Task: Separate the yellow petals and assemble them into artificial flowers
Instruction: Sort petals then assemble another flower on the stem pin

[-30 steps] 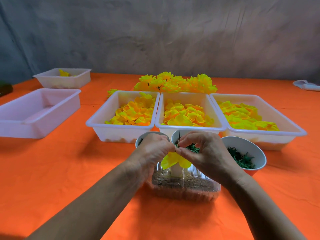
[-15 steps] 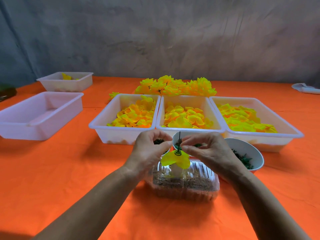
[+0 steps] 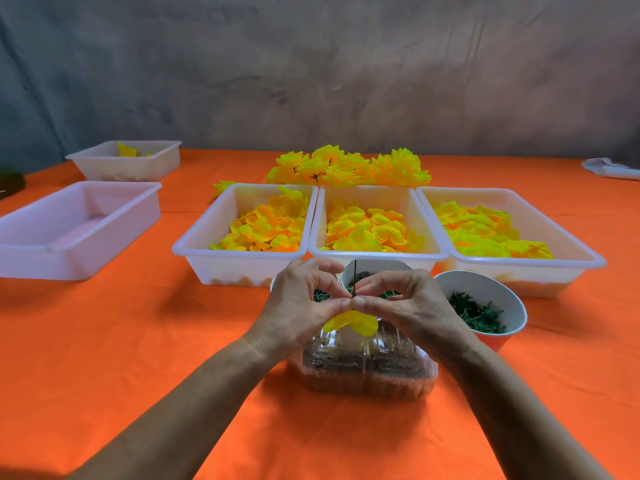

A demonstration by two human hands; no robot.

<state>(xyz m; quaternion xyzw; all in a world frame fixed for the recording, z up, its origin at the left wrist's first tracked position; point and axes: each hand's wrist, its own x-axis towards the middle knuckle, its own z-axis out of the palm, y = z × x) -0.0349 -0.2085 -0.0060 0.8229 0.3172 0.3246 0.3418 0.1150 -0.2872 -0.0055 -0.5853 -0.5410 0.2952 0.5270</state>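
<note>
Near the front edge of the orange-clothed table (image 3: 104, 341), centre: both hands met above a clear plastic clamshell container (image 3: 367, 372) holding brown material.
Left hand (image 3: 298, 313): fingers curled, thumb and forefinger pinching the thin dark wire stem (image 3: 355, 271) from the left.
Right hand (image 3: 412, 306): fingers curled, thumb and forefinger pinching the same stem from the right, fingertips touching those of the left hand.
Yellow fabric petals (image 3: 349, 322): threaded on the stem just beneath the pinching fingertips, above the container.
Stem: upright, its tip rising above the fingers.
Three white plastic trays (image 3: 377, 254): side by side beyond the hands, each holding loose yellow petals.
Finished yellow artificial flowers (image 3: 349, 166): heaped behind the trays, toward the far edge.
White paper cup with green pieces (image 3: 485, 303): just right of the right hand; two more cups partly hidden behind the hands.
Left edge: an empty-looking pale tray (image 3: 76, 230), and a smaller tray (image 3: 128, 161) behind it.
</note>
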